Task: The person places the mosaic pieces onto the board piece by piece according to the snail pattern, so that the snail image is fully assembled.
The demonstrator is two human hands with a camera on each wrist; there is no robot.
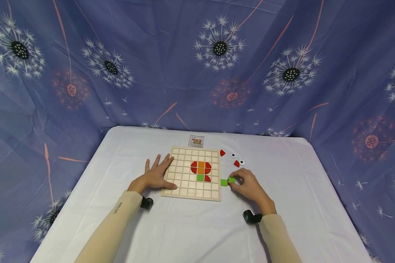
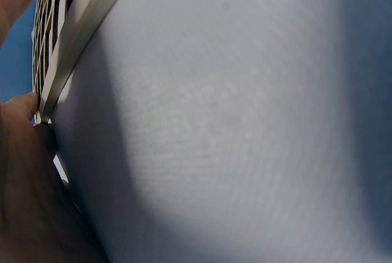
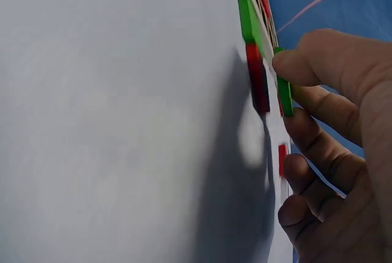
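A wooden grid board [image 1: 184, 191] lies on the table with several red rounded pieces [image 1: 208, 168], orange squares [image 1: 201, 164] and a green square [image 1: 200, 178] set in its cells. My left hand [image 1: 154, 178] rests with spread fingers over the board's left edge, its thumb lying on the near left corner. Right of the board, my right hand [image 1: 250, 185] pinches a green square tile [image 3: 285, 88] between thumb and fingers, raised above the table in the right wrist view. Below it lie another green square tile [image 1: 224, 182] and a red piece [image 3: 256, 76], partly hidden from the head view.
Behind the board lies a small picture card [image 1: 196, 141]. Two red pieces [image 1: 222, 153] and two black-and-white eye discs [image 1: 233, 155] are spread beyond my right hand. A patterned blue curtain [image 1: 171, 73] hangs behind the white-covered table [image 1: 197, 233].
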